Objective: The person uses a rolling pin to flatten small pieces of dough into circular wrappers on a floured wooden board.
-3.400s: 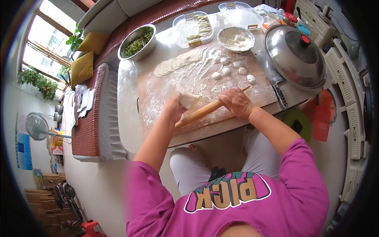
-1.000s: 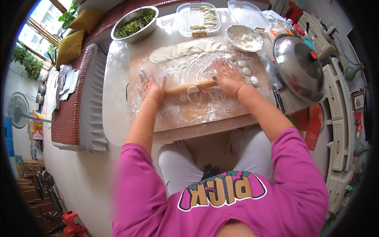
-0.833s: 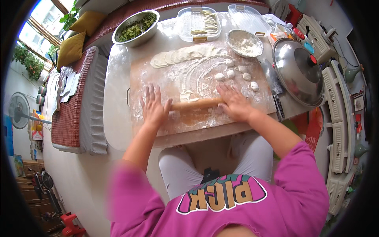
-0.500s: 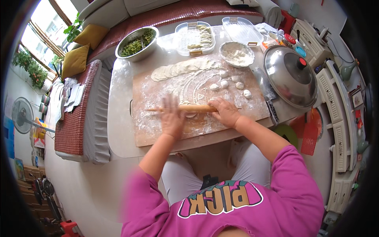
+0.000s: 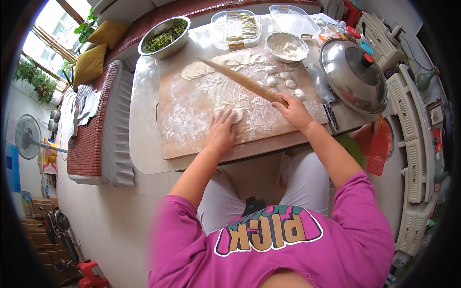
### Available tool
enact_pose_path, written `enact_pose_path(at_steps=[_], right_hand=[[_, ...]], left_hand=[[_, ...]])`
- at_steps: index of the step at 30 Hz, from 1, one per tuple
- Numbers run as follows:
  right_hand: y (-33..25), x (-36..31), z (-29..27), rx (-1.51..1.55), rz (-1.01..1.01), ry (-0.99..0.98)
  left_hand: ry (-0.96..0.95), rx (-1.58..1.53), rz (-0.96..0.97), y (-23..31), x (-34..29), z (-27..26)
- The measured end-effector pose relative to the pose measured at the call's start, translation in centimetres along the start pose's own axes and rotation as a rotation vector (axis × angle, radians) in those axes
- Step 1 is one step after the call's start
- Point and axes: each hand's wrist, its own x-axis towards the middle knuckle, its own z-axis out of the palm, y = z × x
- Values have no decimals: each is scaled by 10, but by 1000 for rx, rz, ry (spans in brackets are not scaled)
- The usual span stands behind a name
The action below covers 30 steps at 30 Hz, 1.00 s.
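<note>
My right hand (image 5: 294, 113) is closed round one end of a tapered wooden rolling pin (image 5: 245, 81), which is lifted and slants up to the left over the board. On the floured wooden board (image 5: 182, 139), my left hand (image 5: 222, 132) lies with its fingers stretched out on a round dough wrapper (image 5: 235, 114), covering part of it. Beyond the pin, a row of overlapping flat wrappers (image 5: 196, 70) runs along the far side of the board, partly hidden by the pin. Several small dough pieces (image 5: 290, 83) sit to the right, dusted with flour.
A steel bowl of chopped green filling (image 5: 165, 40) stands at the far left. Behind the board are a plastic box with dumplings (image 5: 235, 45), another clear box (image 5: 293, 19) and a bowl of flour (image 5: 287, 48). A domed pan lid (image 5: 353, 77) and a dark-handled knife (image 5: 331, 117) lie right.
My right hand has raised the rolling pin off the dough and tilted it. My left hand has left the pin and come down onto the wrapper.
</note>
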Motion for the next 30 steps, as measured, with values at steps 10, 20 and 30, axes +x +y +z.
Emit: enact_pose_path(at_steps=[10,20,30], right_hand=[[-11,3,12,-882,-505,-308],[1,31,20,-867,-289,-361],[6,35,23,-862,-293,-324]], left_hand=[[124,250,-327,-51,-26,-22],[-82,149,-280,-63,-23,-47],[-99,175,-312,-67,-18,-51]])
